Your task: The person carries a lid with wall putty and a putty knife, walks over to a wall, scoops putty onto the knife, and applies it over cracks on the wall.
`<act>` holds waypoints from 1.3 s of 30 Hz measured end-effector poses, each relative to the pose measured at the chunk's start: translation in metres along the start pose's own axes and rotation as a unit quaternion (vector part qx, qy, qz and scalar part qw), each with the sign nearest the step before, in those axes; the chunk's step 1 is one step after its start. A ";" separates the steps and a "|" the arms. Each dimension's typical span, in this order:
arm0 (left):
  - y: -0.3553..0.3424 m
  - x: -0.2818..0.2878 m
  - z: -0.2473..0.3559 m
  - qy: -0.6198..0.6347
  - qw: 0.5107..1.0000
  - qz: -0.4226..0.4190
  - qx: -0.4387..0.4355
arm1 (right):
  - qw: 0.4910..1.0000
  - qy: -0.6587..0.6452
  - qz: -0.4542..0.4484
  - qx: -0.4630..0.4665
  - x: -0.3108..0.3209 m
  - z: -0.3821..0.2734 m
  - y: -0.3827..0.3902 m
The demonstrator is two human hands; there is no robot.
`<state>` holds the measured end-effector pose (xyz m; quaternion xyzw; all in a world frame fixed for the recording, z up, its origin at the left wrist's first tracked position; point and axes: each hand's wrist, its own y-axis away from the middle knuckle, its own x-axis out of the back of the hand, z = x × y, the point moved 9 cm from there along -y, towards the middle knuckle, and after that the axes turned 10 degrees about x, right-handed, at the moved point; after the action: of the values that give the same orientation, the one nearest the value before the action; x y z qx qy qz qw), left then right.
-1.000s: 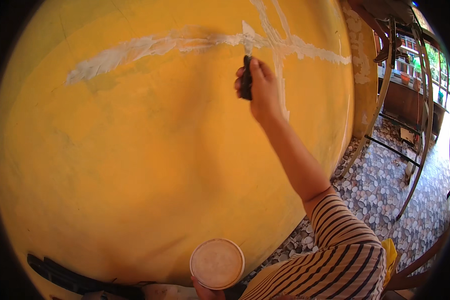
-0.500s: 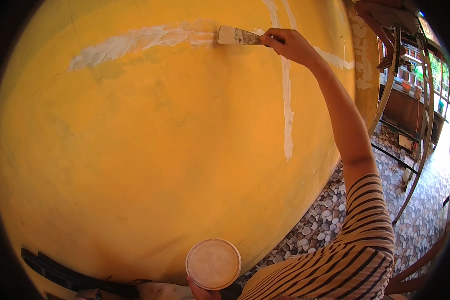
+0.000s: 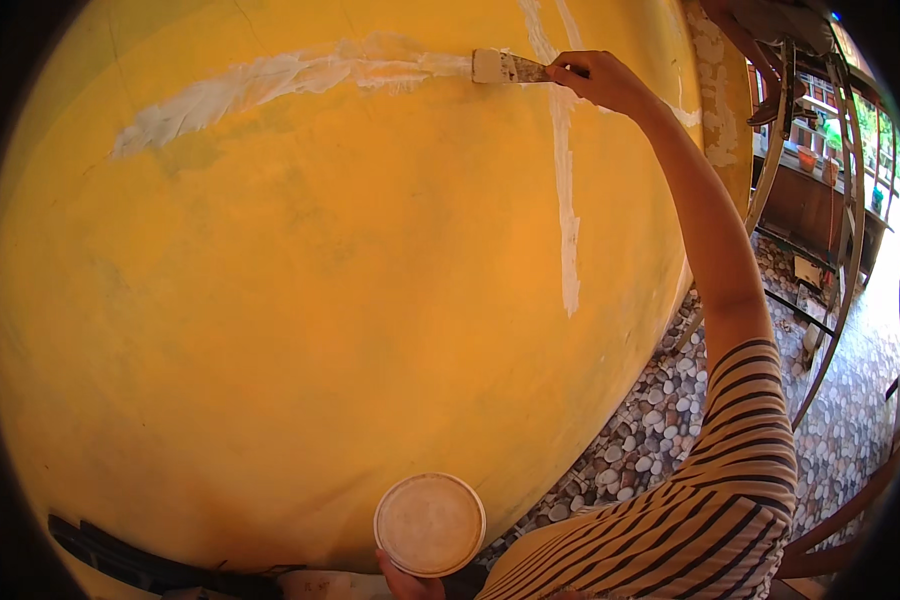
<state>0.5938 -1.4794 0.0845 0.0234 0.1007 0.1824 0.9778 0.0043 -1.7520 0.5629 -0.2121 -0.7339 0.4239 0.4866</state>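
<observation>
My right hand (image 3: pixel 602 82) grips the handle of a putty knife (image 3: pixel 505 67), whose flat blade rests against the yellow wall (image 3: pixel 330 300). White filler coats the blade. A long smeared band of white filler (image 3: pixel 260 90) runs from the left up to the blade. Just beyond the knife, a vertical white filler stripe (image 3: pixel 567 210) comes down the wall. Low in front of me, my left hand (image 3: pixel 407 580) holds a round container lid (image 3: pixel 430 525), pale and flat, with the fingers at its lower left rim. Most of that hand is hidden.
To the right stands a metal ladder (image 3: pixel 850 200), with another person's leg (image 3: pixel 765 70) high on it. The floor (image 3: pixel 635 430) has a pebble pattern. Potted plants (image 3: pixel 810 155) sit on a ledge behind. A dark object (image 3: pixel 120 550) lies along the wall's foot at lower left.
My right hand has drawn the putty knife to the right along the wall, lengthening the white band. The left hand keeps the lid in nearly the same place.
</observation>
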 end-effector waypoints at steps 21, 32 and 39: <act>0.002 -0.010 -0.017 0.104 0.990 0.025 0.097 | 0.994 0.085 0.036 0.056 0.026 0.016 0.010; 0.000 -0.019 -0.025 0.300 0.948 -0.012 0.103 | 0.999 0.008 0.029 0.040 0.003 -0.031 0.004; 0.015 -0.010 -0.017 0.312 0.944 0.029 0.106 | 0.991 -0.107 0.067 -0.045 0.008 0.001 0.020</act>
<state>0.5757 -1.4684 0.0708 0.0714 0.4190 0.1974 0.8834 -0.0023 -1.7356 0.5501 -0.2356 -0.7843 0.4421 0.3659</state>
